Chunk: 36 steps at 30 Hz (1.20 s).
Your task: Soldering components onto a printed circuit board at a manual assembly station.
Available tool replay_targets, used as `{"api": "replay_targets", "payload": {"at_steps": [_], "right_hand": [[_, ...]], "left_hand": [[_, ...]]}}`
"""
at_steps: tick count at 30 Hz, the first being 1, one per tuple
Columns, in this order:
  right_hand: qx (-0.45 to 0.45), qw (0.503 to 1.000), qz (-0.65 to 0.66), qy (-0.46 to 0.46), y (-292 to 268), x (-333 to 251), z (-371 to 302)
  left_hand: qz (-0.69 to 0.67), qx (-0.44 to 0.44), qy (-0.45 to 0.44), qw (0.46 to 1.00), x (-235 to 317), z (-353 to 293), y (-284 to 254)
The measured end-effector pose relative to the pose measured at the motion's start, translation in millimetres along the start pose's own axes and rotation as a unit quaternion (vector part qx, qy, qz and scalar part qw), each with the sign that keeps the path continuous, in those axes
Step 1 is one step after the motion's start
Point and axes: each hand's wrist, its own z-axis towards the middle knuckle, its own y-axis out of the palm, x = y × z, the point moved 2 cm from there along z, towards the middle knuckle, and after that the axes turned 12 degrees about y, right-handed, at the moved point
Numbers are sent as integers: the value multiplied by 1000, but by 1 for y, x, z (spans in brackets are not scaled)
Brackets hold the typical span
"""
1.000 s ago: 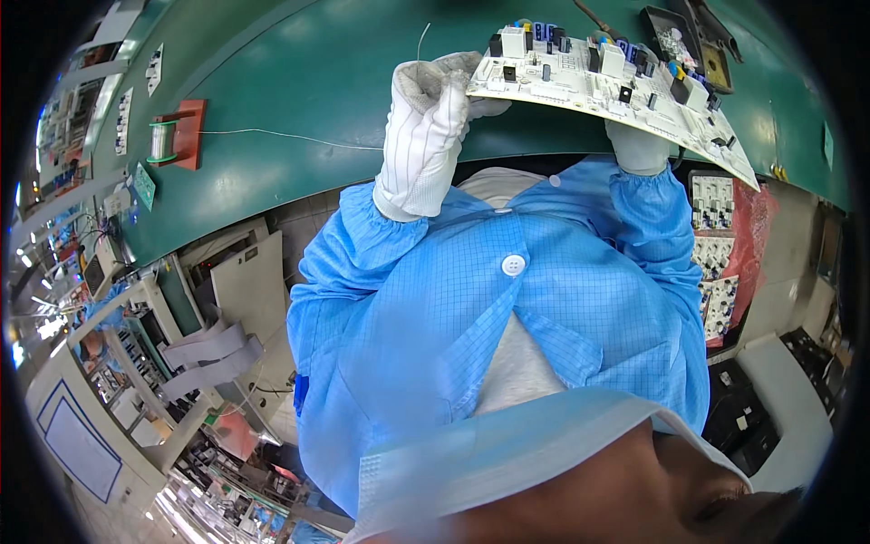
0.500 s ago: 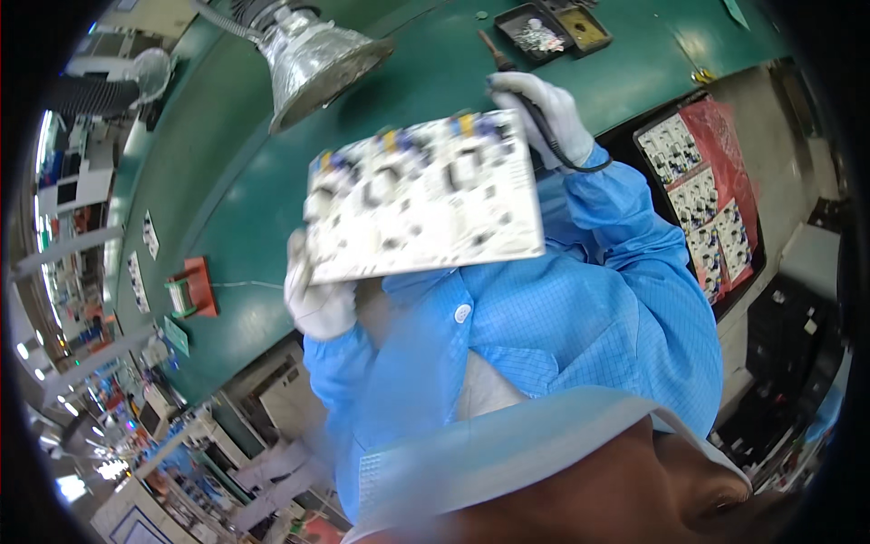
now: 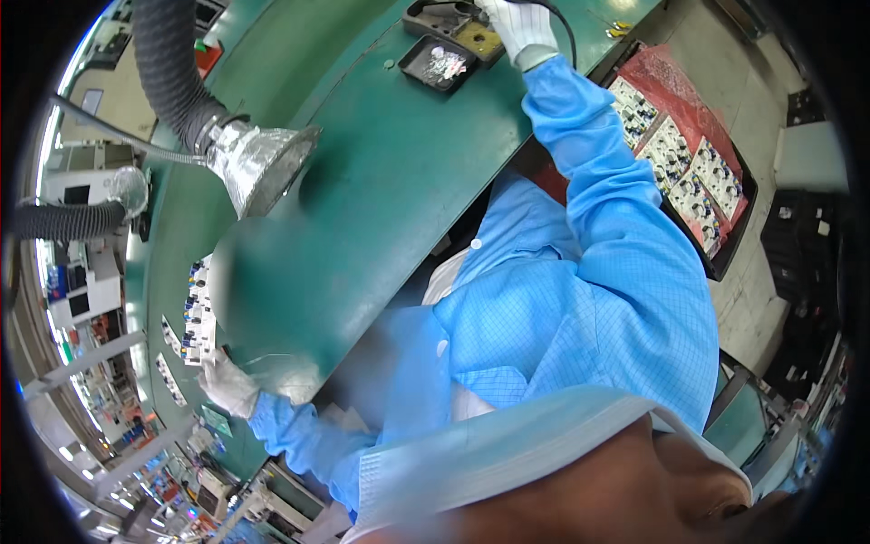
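Circuit board (image 3: 205, 313), over the bench (image 3: 381, 172) at left, sits end-pinched in the left hand's closed fingers (image 3: 214, 359) (sparing its components (image 3: 192, 304), I'd guess), while the right hand (image 3: 523, 27), near the yellow pad (image 3: 480, 37), hides its grip.

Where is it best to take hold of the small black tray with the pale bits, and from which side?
Probably by the left rim of the small black tray, coming from the left: green table shows there, while the holder with the yellow pad crowds its far-right side. It is open and carries loose pale bits, so keep it level.
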Motion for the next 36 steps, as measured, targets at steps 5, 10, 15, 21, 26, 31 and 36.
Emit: {"api": "replay_targets", "payload": {"at_steps": [5, 10, 15, 21, 26, 31, 36], "right_hand": [[51, 973, -88, -206, -22, 11, -8], [11, 931, -247, -270, -16, 17, 0], [-51, 995, -43, -67, 20, 31, 0], [-191, 862, 359, 302, 8, 21, -77], [-216, 900, 304, 225, -79, 62, -160], [74, 955, 119, 262, -201, 237, -100], [130, 817, -412, 382, -307, 395, -49]], "left_hand": [[716, -165, 114, 668, -81, 80, 29], [651, -56, 49, 756, -127, 123, 93], [684, -141, -4, 716, -148, 139, 140], [578, -267, 39, 770, -148, 157, 138], [652, -319, 99, 681, -70, 135, 135], [778, -387, 495, 14, 17, 70, 119], [465, 260, 523, -665, 45, -1, 131]]}}
